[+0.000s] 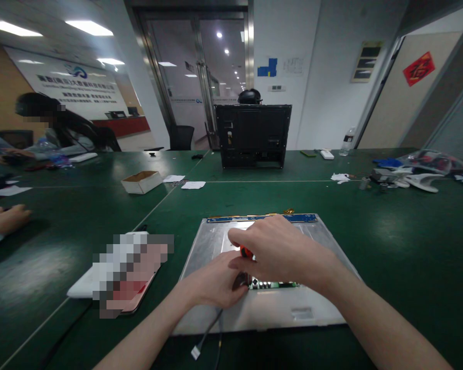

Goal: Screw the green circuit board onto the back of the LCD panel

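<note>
Lying flat near the front edge of the green desk (389,231) is a big silver panel (216,241), and both hands are on top of it. The left hand (212,282) is curled beside a small green board (278,284) on the panel's near part. The right hand (278,254) is closed around a screwdriver (246,252) with a red handle, held above that board and pointing down at it. Farther back, near the desk's far edge, a black frame (253,134) stands up.
</note>
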{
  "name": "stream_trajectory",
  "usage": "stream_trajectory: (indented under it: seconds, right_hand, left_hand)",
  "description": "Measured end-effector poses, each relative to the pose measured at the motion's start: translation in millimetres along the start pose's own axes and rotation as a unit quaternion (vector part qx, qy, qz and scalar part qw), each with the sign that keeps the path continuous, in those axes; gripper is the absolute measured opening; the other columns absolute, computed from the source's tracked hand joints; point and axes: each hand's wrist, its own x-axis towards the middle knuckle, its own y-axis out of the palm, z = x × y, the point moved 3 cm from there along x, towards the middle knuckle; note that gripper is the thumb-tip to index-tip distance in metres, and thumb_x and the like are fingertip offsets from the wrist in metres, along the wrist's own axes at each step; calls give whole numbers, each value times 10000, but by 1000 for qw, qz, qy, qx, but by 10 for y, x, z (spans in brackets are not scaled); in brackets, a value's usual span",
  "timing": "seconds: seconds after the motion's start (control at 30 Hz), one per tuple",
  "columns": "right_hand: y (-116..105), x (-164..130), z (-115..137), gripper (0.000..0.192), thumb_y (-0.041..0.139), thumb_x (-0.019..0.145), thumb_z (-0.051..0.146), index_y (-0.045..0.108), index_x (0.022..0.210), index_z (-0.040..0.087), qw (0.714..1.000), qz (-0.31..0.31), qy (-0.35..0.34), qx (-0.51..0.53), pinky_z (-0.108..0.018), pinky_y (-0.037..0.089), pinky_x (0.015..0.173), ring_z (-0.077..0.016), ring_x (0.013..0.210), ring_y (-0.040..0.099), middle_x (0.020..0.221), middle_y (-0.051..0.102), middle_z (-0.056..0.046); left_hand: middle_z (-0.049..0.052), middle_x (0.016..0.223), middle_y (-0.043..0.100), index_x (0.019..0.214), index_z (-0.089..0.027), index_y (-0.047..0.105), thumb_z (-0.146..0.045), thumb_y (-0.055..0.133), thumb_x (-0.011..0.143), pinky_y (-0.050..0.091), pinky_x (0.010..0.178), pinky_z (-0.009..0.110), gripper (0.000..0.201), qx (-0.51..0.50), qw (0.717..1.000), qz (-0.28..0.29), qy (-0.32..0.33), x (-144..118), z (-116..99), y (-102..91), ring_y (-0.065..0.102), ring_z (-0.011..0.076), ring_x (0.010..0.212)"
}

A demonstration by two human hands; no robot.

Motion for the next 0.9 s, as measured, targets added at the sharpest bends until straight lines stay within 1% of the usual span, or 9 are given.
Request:
stream_trajectory:
  seconds: [0.17, 0.23, 0.3, 0.4, 0.5, 0.6, 0.67, 0.8, 0.9]
  right_hand:
    - [-3, -2, -19, 157, 546, 812, 280, 525, 937, 186, 1000, 9, 1, 14, -283, 182, 481, -159, 598, 577, 765, 682, -26]
    - [-13, -7, -18, 176, 566, 797, 288, 523, 933, 185, 1000, 7, -5, 22, -281, 188, 481, -162, 611, 578, 792, 685, -31]
    - [-11, -4, -19, 187, 565, 822, 347, 533, 925, 194, 1000, 10, 0, 20, -278, 192, 487, -168, 627, 584, 791, 688, -32]
    - [8, 9, -20, 219, 536, 863, 418, 553, 925, 208, 1000, 20, 14, 9, -274, 199, 500, -172, 642, 589, 781, 693, -33]
    - [14, 16, -9, 170, 544, 849, 339, 545, 948, 200, 1000, 8, 7, 9, -276, 186, 486, -162, 621, 585, 778, 692, -31]
    - [13, 12, 5, 180, 562, 802, 274, 524, 953, 186, 1000, 3, -5, 14, -279, 173, 468, -155, 597, 581, 775, 689, -28]
    - [14, 15, 8, 192, 571, 801, 292, 522, 954, 188, 1000, 3, -6, 10, -281, 173, 471, -159, 610, 591, 784, 693, -30]
    - [17, 30, 5, 216, 551, 853, 402, 536, 942, 205, 1000, 4, 5, -3, -288, 177, 484, -180, 654, 619, 774, 697, -31]
    - [8, 25, 12, 167, 547, 849, 328, 525, 956, 202, 1000, 8, 5, -2, -289, 179, 481, -174, 652, 617, 784, 695, -29]
  left_hand:
    - [-8, 644, 527, 653, -181, 457, -144, 495, 696, 363, 567, 259, 68, -16, 999, 3, 35, 17, -18, -6, 476, 146, 594]
    - [-20, 605, 492, 629, -181, 438, -136, 494, 695, 342, 548, 256, 98, -10, 999, 3, 45, 15, -14, 2, 455, 135, 560]
    - [-21, 594, 474, 624, -181, 438, -144, 492, 705, 327, 541, 259, 104, 11, 999, -1, 39, 8, -4, 10, 442, 134, 551]
    - [-9, 632, 514, 658, -177, 485, -156, 489, 719, 339, 558, 262, 65, 26, 999, 7, 17, -1, 9, 25, 463, 145, 583]
    - [7, 696, 571, 712, -174, 518, -158, 491, 722, 376, 599, 266, 33, 9, 1000, 13, 13, 1, 12, 35, 504, 158, 635]
    - [7, 676, 561, 674, -176, 483, -173, 490, 728, 387, 605, 270, 55, 6, 1000, 6, 24, 7, 12, 35, 507, 160, 631]
    - [7, 654, 544, 647, -178, 468, -192, 485, 736, 383, 591, 272, 91, 22, 1000, 5, 22, 5, 14, 34, 504, 163, 625]
    - [13, 668, 553, 685, -176, 516, -199, 476, 739, 383, 599, 278, 71, 40, 999, 7, 5, -2, 14, 30, 514, 178, 659]
    - [9, 675, 564, 697, -173, 514, -172, 475, 727, 381, 586, 268, 49, 14, 1000, 7, 19, 5, 0, 32, 505, 162, 631]
